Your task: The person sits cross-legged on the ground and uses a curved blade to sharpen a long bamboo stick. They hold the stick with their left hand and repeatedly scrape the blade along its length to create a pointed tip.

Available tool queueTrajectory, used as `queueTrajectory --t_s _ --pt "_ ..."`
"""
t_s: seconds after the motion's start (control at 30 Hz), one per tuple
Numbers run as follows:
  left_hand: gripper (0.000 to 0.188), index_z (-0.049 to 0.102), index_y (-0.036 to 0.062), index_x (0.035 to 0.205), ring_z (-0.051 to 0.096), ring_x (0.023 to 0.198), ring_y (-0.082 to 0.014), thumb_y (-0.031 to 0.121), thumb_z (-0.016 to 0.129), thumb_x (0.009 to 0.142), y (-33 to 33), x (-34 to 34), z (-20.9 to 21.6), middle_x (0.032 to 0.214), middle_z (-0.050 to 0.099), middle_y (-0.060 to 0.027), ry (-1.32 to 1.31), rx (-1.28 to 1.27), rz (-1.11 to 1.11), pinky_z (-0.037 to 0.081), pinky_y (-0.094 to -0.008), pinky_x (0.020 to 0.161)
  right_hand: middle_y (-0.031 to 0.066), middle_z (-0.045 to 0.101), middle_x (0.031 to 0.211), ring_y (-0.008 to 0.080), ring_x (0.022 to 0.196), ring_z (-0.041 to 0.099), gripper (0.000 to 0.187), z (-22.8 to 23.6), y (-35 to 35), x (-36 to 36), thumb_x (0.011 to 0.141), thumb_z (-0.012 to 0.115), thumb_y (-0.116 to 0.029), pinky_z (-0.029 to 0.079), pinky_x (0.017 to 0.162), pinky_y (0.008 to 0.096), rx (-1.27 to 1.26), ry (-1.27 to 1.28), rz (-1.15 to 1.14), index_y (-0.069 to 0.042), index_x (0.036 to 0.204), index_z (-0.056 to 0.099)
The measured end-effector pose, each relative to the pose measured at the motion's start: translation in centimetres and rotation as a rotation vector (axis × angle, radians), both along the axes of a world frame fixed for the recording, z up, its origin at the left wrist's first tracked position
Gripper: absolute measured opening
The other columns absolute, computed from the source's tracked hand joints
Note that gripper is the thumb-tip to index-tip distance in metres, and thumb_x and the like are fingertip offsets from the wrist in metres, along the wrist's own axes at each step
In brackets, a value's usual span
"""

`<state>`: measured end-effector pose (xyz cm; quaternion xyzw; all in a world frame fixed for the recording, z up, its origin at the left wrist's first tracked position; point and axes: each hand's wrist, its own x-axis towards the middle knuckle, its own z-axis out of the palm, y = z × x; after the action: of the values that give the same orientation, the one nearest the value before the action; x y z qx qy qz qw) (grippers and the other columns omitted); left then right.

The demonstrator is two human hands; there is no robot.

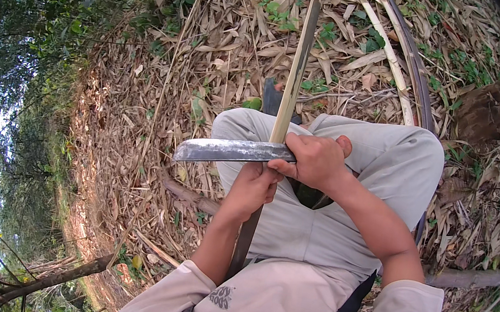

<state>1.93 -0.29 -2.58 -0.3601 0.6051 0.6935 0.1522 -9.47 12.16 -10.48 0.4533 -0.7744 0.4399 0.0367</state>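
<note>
A long split strip [295, 73], apparently bamboo, pale on one face and dark along its edge, runs from the top of the view down across my lap. My left hand [252, 188] is closed around it just below the blade. In my right hand [319, 160] is a machete [225, 151], its handle hidden by my fingers. The broad, worn grey blade lies crosswise over the strip and points left. Both hands are close together, the right thumb near the left hand. Below the left hand, the strip's dark lower part [245, 237] passes beside my belly.
My bent legs in light trousers [383, 154] frame the work. Beyond them lie a pale strip [392, 58] and a dark curved strip [417, 77]. A stump [487, 113] stands right, branches [191, 195] lie about on dry leaves, and green bushes [28, 64] grow left.
</note>
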Motion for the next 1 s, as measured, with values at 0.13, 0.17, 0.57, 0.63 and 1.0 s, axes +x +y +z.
queueTrajectory --t_s 0.13,0.17,0.57,0.63,1.0 --pt "0.013 0.052 0.0049 0.091 0.034 0.052 -0.004 0.008 0.044 0.101 0.9 0.2 0.0 0.067 0.042 0.0033 -0.039 -0.098 0.046 0.028 -0.0231 0.046 0.0094 0.06 0.058 0.0265 0.051 0.064 0.064 -0.4 0.2 0.3 0.088 0.055 -0.069 0.052 0.048 0.0376 -0.005 0.016 0.044 -0.007 0.072 0.053" --pt "0.013 0.053 0.0051 0.091 0.034 0.052 -0.004 0.008 0.044 0.101 0.9 0.3 -0.2 0.067 0.042 0.0036 -0.036 -0.135 0.03 0.028 -0.0233 0.046 0.009 0.059 0.057 0.0261 0.051 0.063 0.064 -0.7 -0.1 0.4 0.087 0.055 -0.069 0.051 0.047 0.0372 -0.022 0.01 0.036 -0.007 0.071 0.052" --pt "0.017 0.053 0.0057 0.097 0.032 0.05 -0.0038 0.02 0.049 0.105 0.8 -0.9 0.8 0.072 0.043 0.0038 -0.014 -0.147 0.043 0.026 -0.0229 0.044 0.0072 0.054 0.055 0.024 0.048 0.059 0.065 -1.6 -0.6 -1.7 0.083 0.055 -0.073 0.045 0.045 0.0377 -0.125 0.232 -0.058 -0.01 0.069 0.051" --pt "0.019 0.052 0.0062 0.099 0.031 0.048 -0.0035 0.024 0.051 0.105 1.1 -0.9 2.4 0.07 0.041 0.0043 0.029 -0.118 0.048 0.024 -0.0225 0.042 0.0119 0.055 0.056 0.0305 0.052 0.061 0.064 -1.8 0.2 -2.8 0.09 0.051 -0.069 0.047 0.048 0.0427 -0.01 0.162 -0.204 -0.007 0.071 0.052" --pt "0.025 0.053 0.0087 0.098 0.03 0.046 -0.0024 0.032 0.05 0.106 0.8 1.4 2.0 0.068 0.04 0.005 -0.029 0.009 0.081 0.024 -0.0208 0.041 0.0115 0.056 0.059 0.0308 0.053 0.06 0.06 -0.4 0.9 -3.3 0.093 0.05 -0.066 0.044 0.047 0.0401 0.048 -0.045 -0.174 -0.008 0.077 0.051"
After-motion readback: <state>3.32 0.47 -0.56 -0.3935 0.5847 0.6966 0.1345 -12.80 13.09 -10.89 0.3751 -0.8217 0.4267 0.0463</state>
